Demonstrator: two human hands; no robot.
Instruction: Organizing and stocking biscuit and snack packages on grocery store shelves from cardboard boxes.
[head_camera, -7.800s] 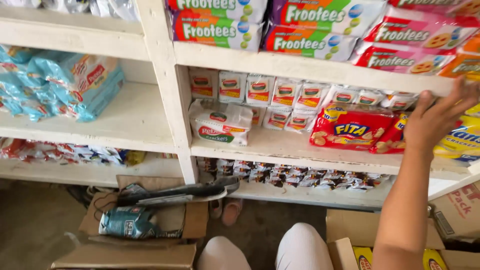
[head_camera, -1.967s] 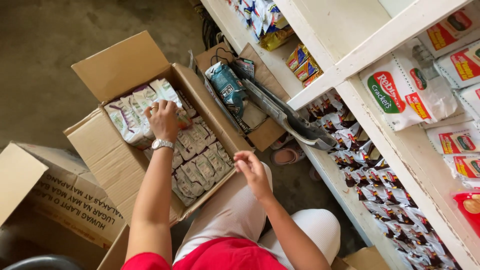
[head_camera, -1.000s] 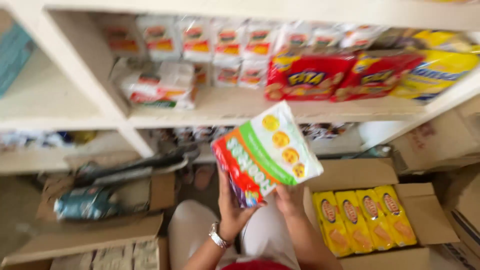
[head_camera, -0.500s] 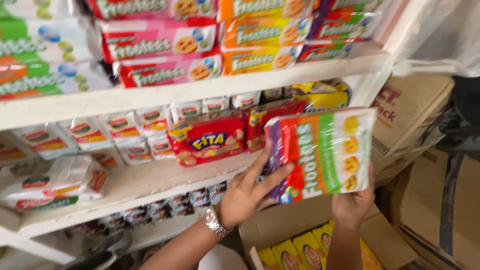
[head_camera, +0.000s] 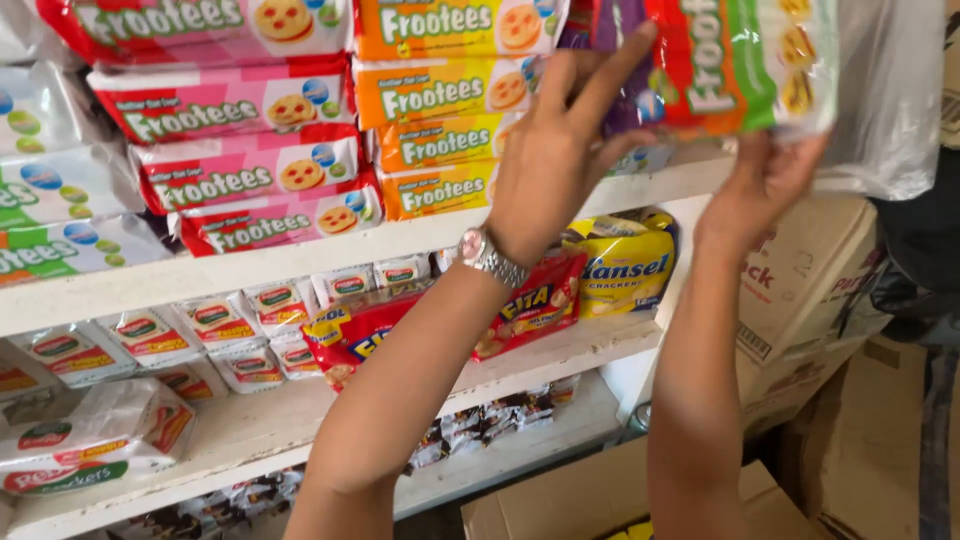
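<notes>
Your left hand (head_camera: 550, 160) is spread open: the fingers (head_camera: 610, 75) lie flat against the near face of the multicoloured biscuit pack (head_camera: 740, 60) and steady it without closing round it. Your right hand (head_camera: 765, 185) pinches the pack's lower edge, thumb and fingers closed on the wrapper. A metal wristwatch (head_camera: 490, 257) sits on your left wrist.

Half a second ago you held the pack lower, level with the red cracker packs; it is now raised to the top shelf (head_camera: 300, 262), its left end meeting the stack of orange biscuit packs (head_camera: 440, 110) at the right end of the row. Judge from this that the pack is at its slot but not yet resting on the board; both hands carry it.

Left of the orange stack lie pink biscuit packs (head_camera: 250, 165), then green-and-white ones (head_camera: 50, 200). The middle shelf (head_camera: 560, 355) holds small white packets (head_camera: 240, 330), red cracker packs (head_camera: 520, 310) and a yellow cracker pack (head_camera: 625, 265). The shelving is white-painted board. Below stands an open cardboard box (head_camera: 560, 500); more cartons (head_camera: 800, 290) are stacked at the right, with a clear plastic bag (head_camera: 890, 100) hanging above them.
</notes>
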